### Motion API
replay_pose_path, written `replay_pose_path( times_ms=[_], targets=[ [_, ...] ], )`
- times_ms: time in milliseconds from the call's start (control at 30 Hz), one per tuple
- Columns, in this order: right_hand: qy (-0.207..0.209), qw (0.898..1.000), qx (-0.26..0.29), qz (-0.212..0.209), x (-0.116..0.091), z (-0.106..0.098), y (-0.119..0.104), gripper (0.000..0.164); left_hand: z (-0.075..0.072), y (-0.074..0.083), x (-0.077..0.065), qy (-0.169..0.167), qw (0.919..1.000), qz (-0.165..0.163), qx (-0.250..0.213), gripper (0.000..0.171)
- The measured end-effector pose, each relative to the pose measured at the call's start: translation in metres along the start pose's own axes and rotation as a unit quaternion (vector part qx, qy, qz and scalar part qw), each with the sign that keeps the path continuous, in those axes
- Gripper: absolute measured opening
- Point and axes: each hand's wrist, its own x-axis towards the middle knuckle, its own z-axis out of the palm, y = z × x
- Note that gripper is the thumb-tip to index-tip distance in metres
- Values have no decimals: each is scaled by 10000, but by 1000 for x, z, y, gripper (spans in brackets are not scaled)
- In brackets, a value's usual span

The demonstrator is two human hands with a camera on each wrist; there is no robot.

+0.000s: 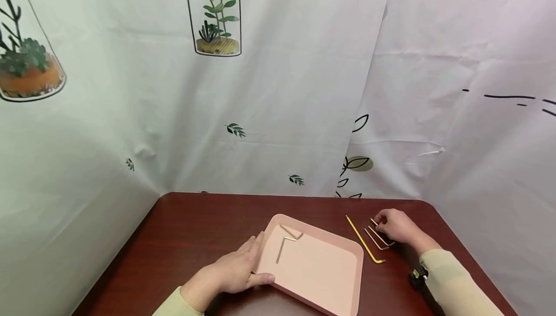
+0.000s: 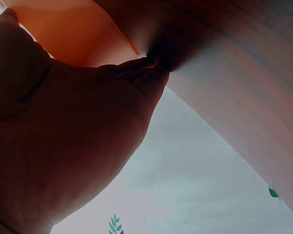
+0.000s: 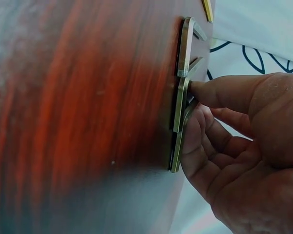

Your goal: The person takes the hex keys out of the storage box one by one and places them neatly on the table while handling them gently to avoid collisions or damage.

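Note:
A pink tray sits at an angle on the table, with two hex keys lying near its far left corner. Along its left side rests my left hand, fingers straight, thumb over the near rim. In the left wrist view the fingertips reach down to the tabletop beside the tray. To the tray's right my right hand pinches the rightmost of three silvery hex keys with thumb and index finger. The thumb tip is close against the middle key. Fingers hide part of the pinched key.
A longer yellow hex key lies between the tray and the silvery keys. The dark red-brown table ends at a printed cloth hanging behind and on both sides. A black device is strapped on the right wrist.

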Motion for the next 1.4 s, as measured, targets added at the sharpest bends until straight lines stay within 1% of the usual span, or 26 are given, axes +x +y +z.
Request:
replay_pose_path(
  times_ms=[67,100,233,300,333,367,433,533,600,700,767,800,833,867,933,1000,1033,1133,1267,1400],
  targets=[
    [14,9999,64,-90,2,3,6,7,0,-1,-1,19,10000,20,2,117],
    [74,9995,110,-284,5,8,17,6,0,-1,-1,33,10000,16,-1,118],
    [99,9981,145,-594,11,20,46,7,1,-1,-2,56,10000,43,36,118],
    [156,9980,44,-605,13,25,59,7,2,-1,-2,79,9999,71,83,118],
    [116,9986,2,-508,12,24,58,8,2,0,-2,83,9999,91,97,118],
    [168,9985,-58,-524,13,26,61,8,2,0,-1,93,9998,108,107,118],
    [185,9987,-57,-461,10,23,55,8,3,0,-1,96,9998,118,98,118],
    [86,9992,-26,-382,2,12,35,10,4,2,-1,68,9999,100,69,118],
    [22,9997,61,-234,-2,6,20,11,4,2,-1,55,9999,83,78,118],
    [101,9992,114,-371,-4,6,17,11,5,2,-2,86,9998,56,142,118],
    [111,9988,166,-450,-4,8,20,11,5,2,-2,107,9998,58,156,118],
    [158,9982,132,-569,-2,10,27,12,5,2,-2,114,9998,64,163,118],
    [163,9982,137,-569,-2,11,27,12,6,2,-3,118,9998,72,164,118],
    [102,9988,165,-441,-3,9,25,13,5,2,-3,118,9998,79,171,118],
    [113,9992,144,-352,-5,8,21,15,5,3,-3,109,9998,90,163,118],
    [104,9996,188,-166,-6,5,13,16,5,3,-3,114,9997,84,199,118],
    [66,9997,238,3,-8,2,4,16,5,3,-3,125,9996,81,223,118],
    [64,9995,253,178,-9,0,-4,17,4,3,-4,147,9995,67,277,117],
    [169,9995,190,170,-9,0,-10,18,3,3,-5,146,9996,59,247,117],
    [261,9989,367,150,-9,-1,-14,18,2,4,-6,134,9997,54,198,116]
  ],
)
